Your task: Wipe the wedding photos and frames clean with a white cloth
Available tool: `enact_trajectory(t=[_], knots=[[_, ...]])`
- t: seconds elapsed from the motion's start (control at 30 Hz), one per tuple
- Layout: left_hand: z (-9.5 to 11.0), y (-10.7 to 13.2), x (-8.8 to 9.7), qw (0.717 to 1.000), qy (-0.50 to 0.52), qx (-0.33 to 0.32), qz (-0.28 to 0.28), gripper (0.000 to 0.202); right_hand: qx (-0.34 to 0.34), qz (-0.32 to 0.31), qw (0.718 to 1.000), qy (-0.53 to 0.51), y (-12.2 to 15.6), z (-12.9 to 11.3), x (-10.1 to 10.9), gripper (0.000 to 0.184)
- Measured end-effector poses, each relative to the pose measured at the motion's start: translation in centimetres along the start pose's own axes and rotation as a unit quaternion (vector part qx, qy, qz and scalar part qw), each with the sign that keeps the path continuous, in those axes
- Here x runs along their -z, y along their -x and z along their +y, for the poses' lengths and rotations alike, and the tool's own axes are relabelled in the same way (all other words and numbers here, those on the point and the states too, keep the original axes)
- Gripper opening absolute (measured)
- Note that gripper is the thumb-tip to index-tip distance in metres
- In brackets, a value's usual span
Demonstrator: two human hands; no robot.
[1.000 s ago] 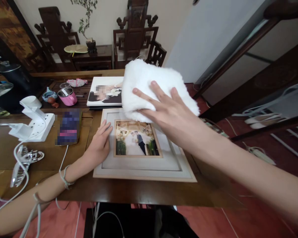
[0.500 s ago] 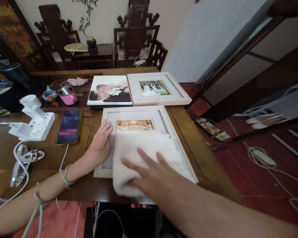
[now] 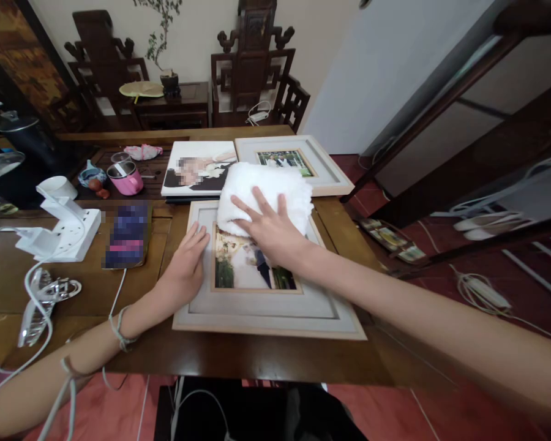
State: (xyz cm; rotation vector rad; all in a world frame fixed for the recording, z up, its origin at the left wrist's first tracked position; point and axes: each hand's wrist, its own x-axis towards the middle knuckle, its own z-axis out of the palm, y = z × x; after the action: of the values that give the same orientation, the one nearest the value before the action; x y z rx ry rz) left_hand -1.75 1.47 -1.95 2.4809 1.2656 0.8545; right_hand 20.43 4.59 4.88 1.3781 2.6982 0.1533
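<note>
A framed photo (image 3: pixel 261 309) with a pale wooden border lies flat on the table near its front edge. My left hand (image 3: pixel 186 260) rests flat on the left border, fingers stretched out. Across the upper part of the glass, and over the frame's far edge, lies a folded white towel (image 3: pixel 239 187). My right hand (image 3: pixel 275 229) presses on this towel with fingers spread. Below the towel shows a printed picture of a couple; its upper part is covered.
Behind lie a white-edged photo panel (image 3: pixel 197 156) and a second framed photo (image 3: pixel 335 177), partly overlapped by the towel. To the left are a pink mug (image 3: pixel 127 179), a phone (image 3: pixel 127 236), a white power strip (image 3: pixel 80 236), a hair clip (image 3: pixel 41 306) and loose cables.
My right hand has slid the towel away from me, from the frame's lower half to its far edge, uncovering the couple's picture. My left hand has stayed in place.
</note>
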Motion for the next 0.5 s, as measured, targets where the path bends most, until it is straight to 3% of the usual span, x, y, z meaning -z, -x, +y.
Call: enact_trajectory(t=[0.13, 0.33, 0.5], knots=[[0.4, 0.0, 0.1, 1.000, -0.011, 0.005, 0.008, 0.052, 0.002, -0.067, 0.997, -0.029, 0.4, -1.0, 1.5, 0.070], [0.5, -0.1, 0.2, 1.000, 0.000, 0.015, -0.001, 0.056, 0.086, -0.239, 0.956, -0.148, 7.4, -6.1, 5.0, 0.082], [0.4, -0.2, 0.2, 0.999, -0.001, 0.033, -0.016, 0.055, 0.115, -0.187, 0.959, -0.181, 9.9, -8.1, 4.1, 0.045]])
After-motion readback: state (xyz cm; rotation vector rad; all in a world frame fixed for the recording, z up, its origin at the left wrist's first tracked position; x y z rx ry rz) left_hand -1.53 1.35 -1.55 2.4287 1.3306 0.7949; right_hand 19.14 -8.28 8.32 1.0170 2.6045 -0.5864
